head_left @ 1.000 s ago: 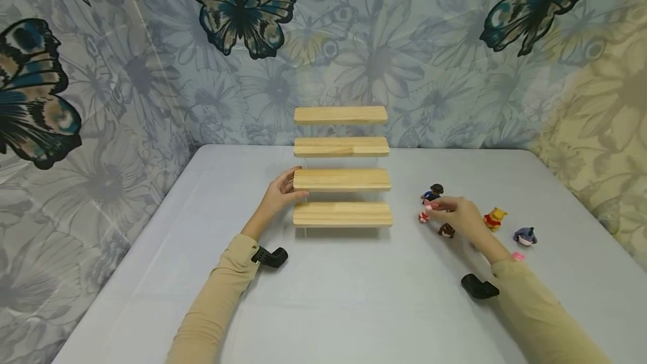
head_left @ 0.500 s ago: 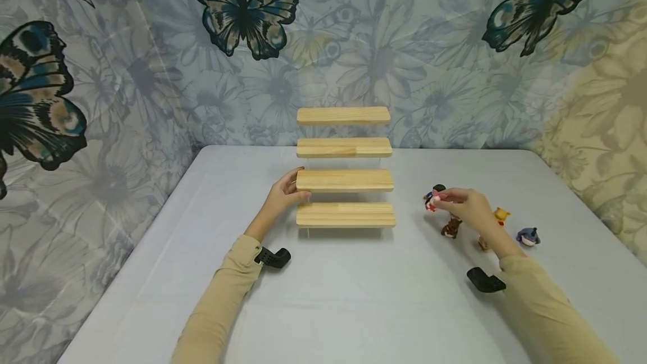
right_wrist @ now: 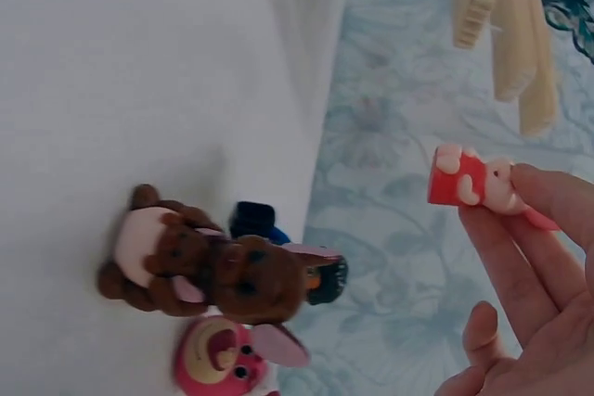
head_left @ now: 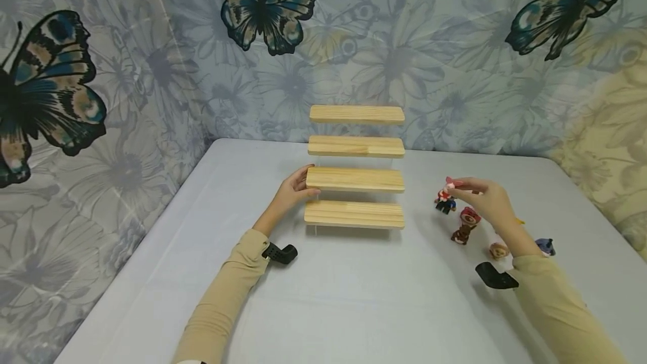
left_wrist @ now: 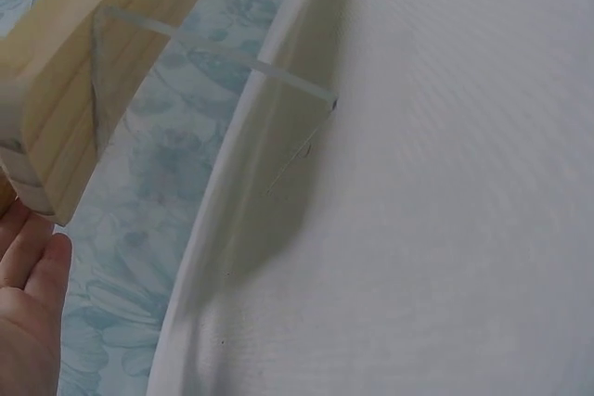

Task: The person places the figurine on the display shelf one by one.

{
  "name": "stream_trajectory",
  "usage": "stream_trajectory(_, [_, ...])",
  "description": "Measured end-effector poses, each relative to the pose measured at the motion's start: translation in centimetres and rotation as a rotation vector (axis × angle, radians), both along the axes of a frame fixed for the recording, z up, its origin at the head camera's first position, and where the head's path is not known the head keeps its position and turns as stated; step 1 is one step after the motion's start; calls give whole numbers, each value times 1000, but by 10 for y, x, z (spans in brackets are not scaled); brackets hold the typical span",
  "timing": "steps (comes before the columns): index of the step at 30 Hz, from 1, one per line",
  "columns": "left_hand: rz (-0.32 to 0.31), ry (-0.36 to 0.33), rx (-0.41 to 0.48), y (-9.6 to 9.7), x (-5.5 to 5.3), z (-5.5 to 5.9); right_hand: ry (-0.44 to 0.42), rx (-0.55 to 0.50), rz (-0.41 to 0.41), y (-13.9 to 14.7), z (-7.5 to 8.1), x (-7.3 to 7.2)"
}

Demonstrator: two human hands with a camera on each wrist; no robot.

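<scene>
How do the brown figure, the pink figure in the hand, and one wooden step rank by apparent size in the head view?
1. Wooden step, clearly largest.
2. Brown figure.
3. Pink figure, smallest, but partly hidden by the right hand, so this rank is unsure.

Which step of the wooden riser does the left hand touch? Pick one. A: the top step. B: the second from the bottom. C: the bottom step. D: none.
B: the left hand rests against the left end of the second step from the bottom.

stepped shelf (head_left: 355,180) stands mid-table (head_left: 354,296), toy figures (head_left: 462,226) to its right, wall behind.
</scene>
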State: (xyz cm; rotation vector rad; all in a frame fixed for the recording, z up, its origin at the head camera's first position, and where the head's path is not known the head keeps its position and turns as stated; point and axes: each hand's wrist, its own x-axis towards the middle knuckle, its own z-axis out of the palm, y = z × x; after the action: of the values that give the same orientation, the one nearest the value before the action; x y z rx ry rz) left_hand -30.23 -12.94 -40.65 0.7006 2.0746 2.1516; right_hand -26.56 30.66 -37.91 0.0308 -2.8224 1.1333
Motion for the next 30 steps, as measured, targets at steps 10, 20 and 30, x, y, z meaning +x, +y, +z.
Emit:
stream_trajectory(10, [-10, -24, -22, 2, 15, 17, -22, -63, -2, -25, 47, 26])
stream_trajectory(20, [-18, -23, 0, 2, 14, 20, -38, -129, -11, -34, 75, 27])
stream_trajectory(30, [-4, 19, -5, -2, -3, -1, -14, -179, -29, -45, 80, 21])
